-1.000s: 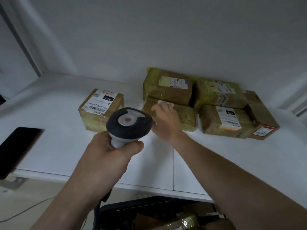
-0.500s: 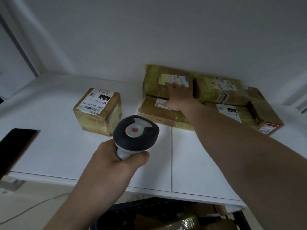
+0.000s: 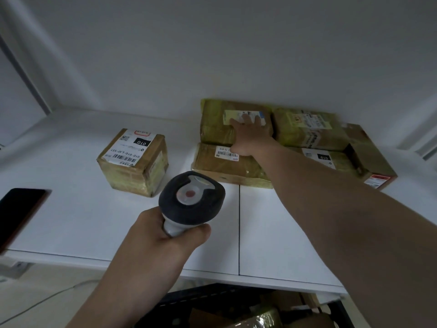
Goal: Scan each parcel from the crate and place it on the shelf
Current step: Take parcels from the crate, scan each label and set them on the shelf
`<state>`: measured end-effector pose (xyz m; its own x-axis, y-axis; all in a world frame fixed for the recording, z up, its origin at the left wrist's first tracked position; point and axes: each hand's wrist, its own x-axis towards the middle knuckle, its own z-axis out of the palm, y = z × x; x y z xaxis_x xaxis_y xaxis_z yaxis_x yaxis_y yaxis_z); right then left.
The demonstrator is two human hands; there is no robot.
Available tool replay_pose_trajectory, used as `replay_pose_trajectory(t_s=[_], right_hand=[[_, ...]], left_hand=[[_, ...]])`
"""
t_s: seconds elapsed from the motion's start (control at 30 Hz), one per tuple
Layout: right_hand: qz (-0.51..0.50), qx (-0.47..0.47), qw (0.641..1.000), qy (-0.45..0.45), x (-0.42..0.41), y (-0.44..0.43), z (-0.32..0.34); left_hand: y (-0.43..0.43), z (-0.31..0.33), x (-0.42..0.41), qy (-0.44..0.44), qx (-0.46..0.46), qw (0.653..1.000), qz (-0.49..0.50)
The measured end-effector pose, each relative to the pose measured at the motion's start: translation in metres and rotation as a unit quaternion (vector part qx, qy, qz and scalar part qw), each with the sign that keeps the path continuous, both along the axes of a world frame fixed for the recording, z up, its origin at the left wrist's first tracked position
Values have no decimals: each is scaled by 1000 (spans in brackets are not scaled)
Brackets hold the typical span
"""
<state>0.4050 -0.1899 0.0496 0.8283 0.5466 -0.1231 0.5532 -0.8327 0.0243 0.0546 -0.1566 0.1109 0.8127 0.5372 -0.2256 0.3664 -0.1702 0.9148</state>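
A white shelf (image 3: 272, 233) runs along a pale wall. Below the shelf's front edge sits a dark crate (image 3: 201, 299) with wrapped goods inside. Over that edge the left hand (image 3: 165, 235) grips a scanner (image 3: 191, 202) by its handle. Further onto the shelf, at its left, stands a labelled box (image 3: 133, 162). At the shelf's back the right hand (image 3: 250, 136) lies flat, fingers spread, on a taped parcel (image 3: 217, 124) against the wall.

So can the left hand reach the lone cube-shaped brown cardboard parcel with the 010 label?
Likely yes: only bare white shelf lies between the left hand and the cube-shaped brown cardboard parcel. But that hand grips the black-and-grey handheld scanner, so grasping would be awkward.
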Motion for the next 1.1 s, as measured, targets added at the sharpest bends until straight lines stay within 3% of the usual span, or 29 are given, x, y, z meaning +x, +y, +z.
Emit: replay_pose_trajectory(t_s=[0.23,0.33,0.43,0.53,0.63,0.97,1.1], right_hand=[[-11,-4,1000,14,-2,-3,-7],[-7,19,999,-40,-19,-15,-3],[112,51,985,-117,-54,-25,-16],[173,49,982,-52,-80,-33,-37],[159,41,986,-5,-87,-42,-50],[110,43,992,-42,-95,-50,-44],[128,162,976,-66,-110,-8,-21]], left_hand=[[3,-3,-1,1,8,1000,7],[6,-1,-2,-6,6,1000,-4],[10,1,-3,-13,0,1000,0],[16,1,-4,-18,-4,1000,-3],[20,1,-3,-24,-13,1000,-7],[23,11,-8,-49,-19,999,-10],[30,16,-14,-64,-16,998,8]])
